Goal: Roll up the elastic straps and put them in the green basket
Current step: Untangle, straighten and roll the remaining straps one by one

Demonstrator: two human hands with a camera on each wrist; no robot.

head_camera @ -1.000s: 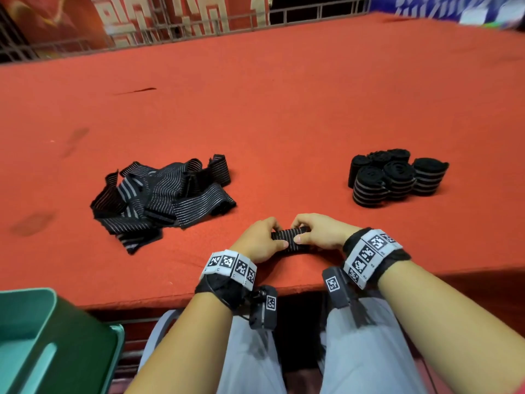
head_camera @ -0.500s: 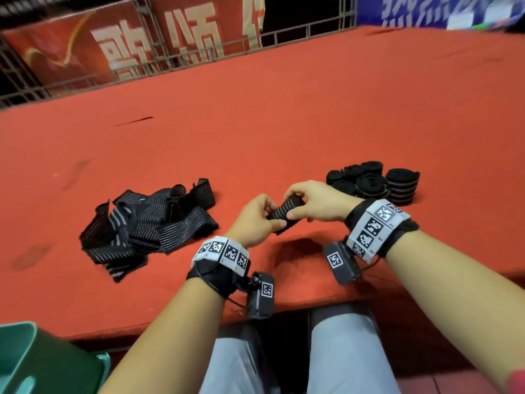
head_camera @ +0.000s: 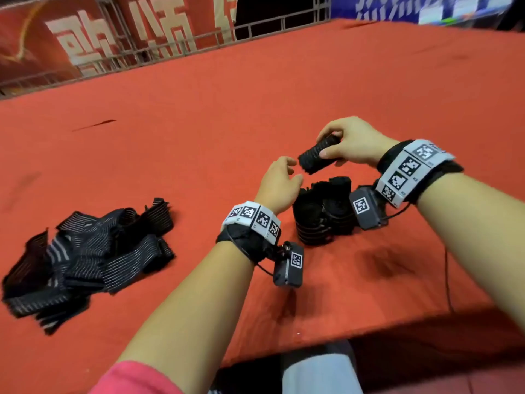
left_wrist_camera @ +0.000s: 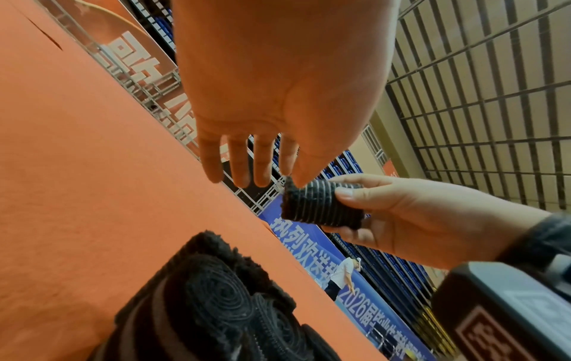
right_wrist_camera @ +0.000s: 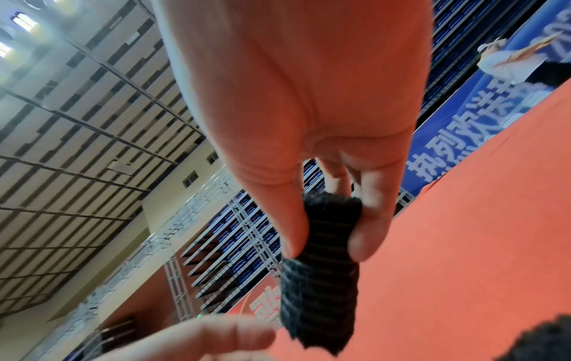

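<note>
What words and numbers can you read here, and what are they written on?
"2026": blue banner, left wrist view; characters after it blurred.
"热烈欢": same banner; rest cut off.
Red banner: big white characters, partly hidden, unreadable.
Wrist bands: square codes; tiny print too small.

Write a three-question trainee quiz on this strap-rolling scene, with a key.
1. True or false: the left hand grips the rolled strap.
2. Which hand holds it? A left, B right, C both.
3. Fill in: the unrolled straps lie on the person's ____ side of the table.

Key: 1 false, it is open beside the roll. 2 B, the right hand. 3 left; the finished rolls stand under the hands.
</note>
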